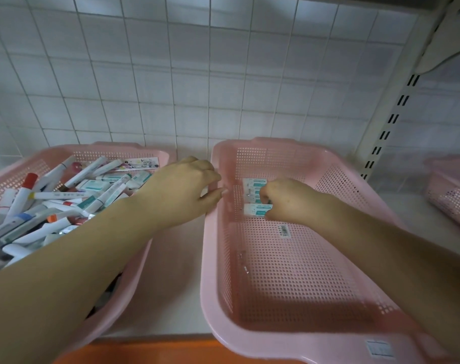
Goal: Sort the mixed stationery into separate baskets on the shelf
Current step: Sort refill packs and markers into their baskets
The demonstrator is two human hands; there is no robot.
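Curled right hand (284, 199) on eraser (256, 209)

Right hand (289, 200) down in the pink basket (205, 258), gripping the erasers (254, 183); left hand (187, 190) curls at its left rim, beside the marker-filled basket (105, 148).

Head view, close above, facing down at shelf (176, 271), tiled wall (197, 74) behind
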